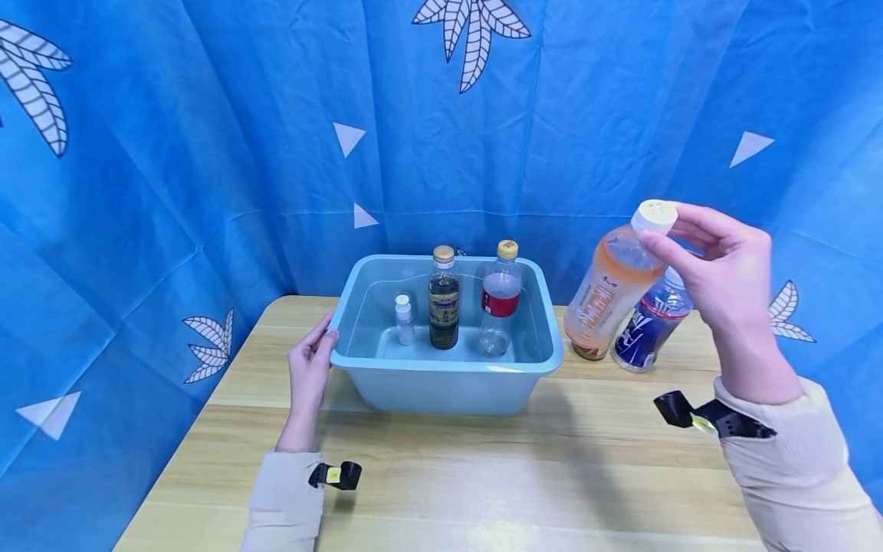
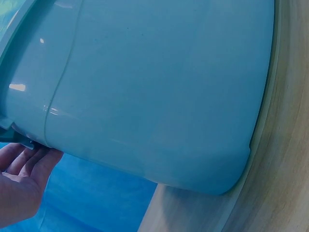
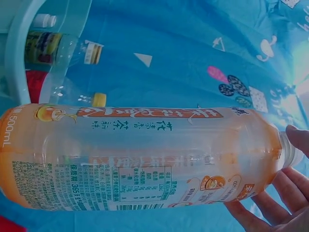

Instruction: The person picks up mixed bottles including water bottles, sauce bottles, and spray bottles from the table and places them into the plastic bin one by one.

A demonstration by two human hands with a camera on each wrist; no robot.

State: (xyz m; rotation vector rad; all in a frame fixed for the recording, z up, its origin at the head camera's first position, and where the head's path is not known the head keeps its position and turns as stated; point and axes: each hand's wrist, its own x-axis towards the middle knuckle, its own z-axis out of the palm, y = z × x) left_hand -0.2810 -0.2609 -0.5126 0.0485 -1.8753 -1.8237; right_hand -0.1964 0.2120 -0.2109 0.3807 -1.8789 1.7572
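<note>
My right hand (image 1: 731, 264) pinches an orange-labelled drink bottle (image 1: 610, 291) by its white cap and neck, right of the basin. The bottle leans, cap toward the hand; in the right wrist view its clear, orange-printed side (image 3: 140, 154) fills the middle. My left hand (image 1: 310, 364) holds the left rim of a light blue plastic basin (image 1: 441, 387), its fingers (image 2: 41, 166) bent under the edge in the left wrist view. Inside the basin stand a small white-capped bottle (image 1: 405, 322), a dark sauce bottle (image 1: 444, 307) and a clear red-labelled bottle with yellow cap (image 1: 500, 303).
A blue-labelled bottle (image 1: 648, 330) stands on the wooden table (image 1: 441, 475), partly behind the held bottle. Under the held bottle's base, a small red and green patch shows, its owner unclear. Blue patterned curtain (image 1: 276, 138) hangs behind and at the sides.
</note>
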